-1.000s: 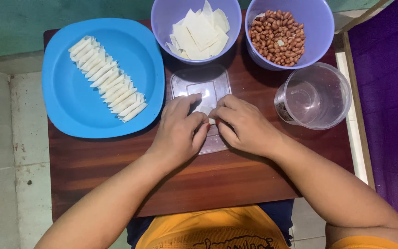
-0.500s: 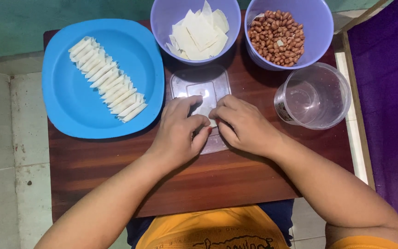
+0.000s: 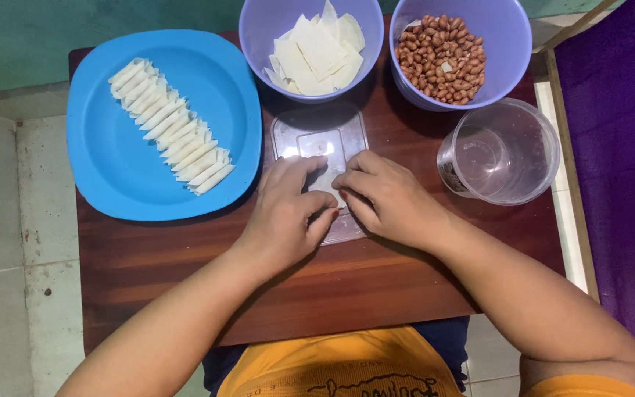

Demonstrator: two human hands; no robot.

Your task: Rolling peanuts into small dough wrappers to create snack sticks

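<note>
1. The left hand [image 3: 284,213] and right hand [image 3: 384,198] meet over a clear plastic lid [image 3: 321,136] lying flat on the table [image 3: 156,257].
2. Both hands have their fingers curled and pinch a small pale wrapper sheet [image 3: 325,180] between the fingertips; neither hand is open.
3. The sheet lies directly between the hands, touching both. Its long axis cannot be told, as the fingers hide most of it. Neither hand is clearly nearer.
4. Count: one blue plate [image 3: 112,176] carrying a diagonal row of rolled pieces [image 3: 170,125], roughly twenty; two purple bowls, one of wrapper sheets [image 3: 317,51], one of peanuts [image 3: 442,59]; one clear cup [image 3: 501,151].
</note>
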